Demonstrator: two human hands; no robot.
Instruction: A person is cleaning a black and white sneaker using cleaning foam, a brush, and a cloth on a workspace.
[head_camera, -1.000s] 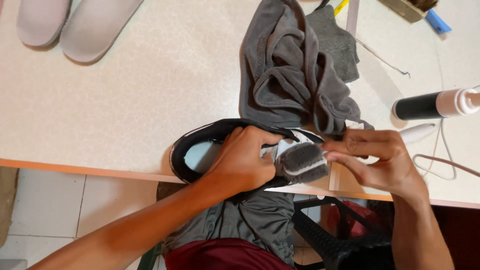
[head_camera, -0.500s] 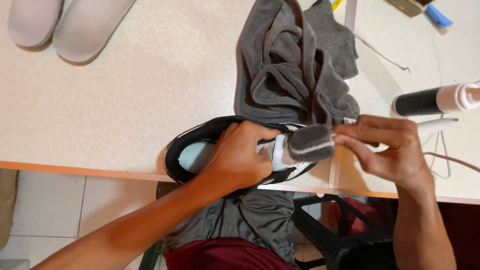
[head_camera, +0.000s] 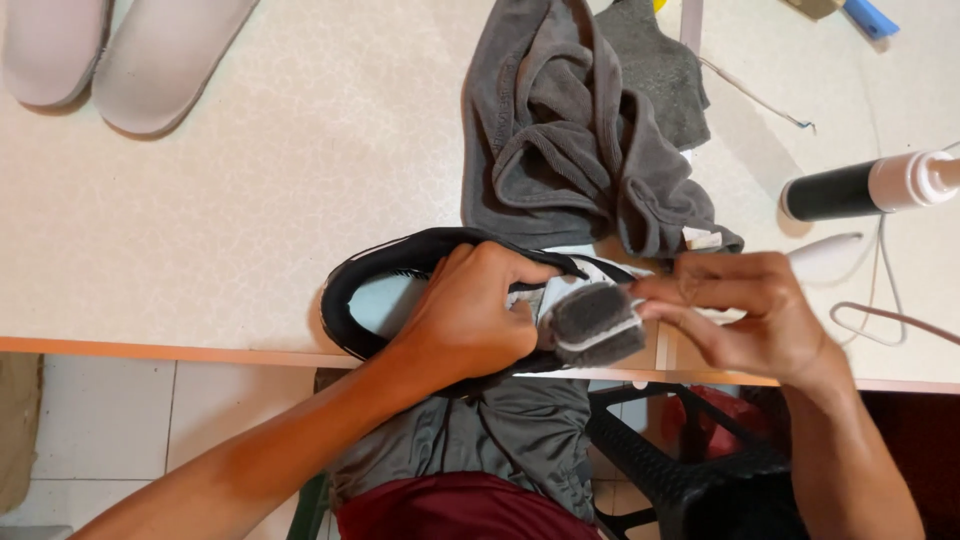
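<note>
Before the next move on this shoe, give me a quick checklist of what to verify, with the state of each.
1. Left hand grips the black shoe firmly: ok.
2. Right hand pinches the grey strap: ok.
3. Shoe rests on the table, at its front edge: ok.
4. Grey towel clear of both hands: ok, it lies just behind the shoe.
5. Spray bottle clear of the right hand: ok, lying on its side.
6. Strap fully free of the shoe: cannot tell.
</note>
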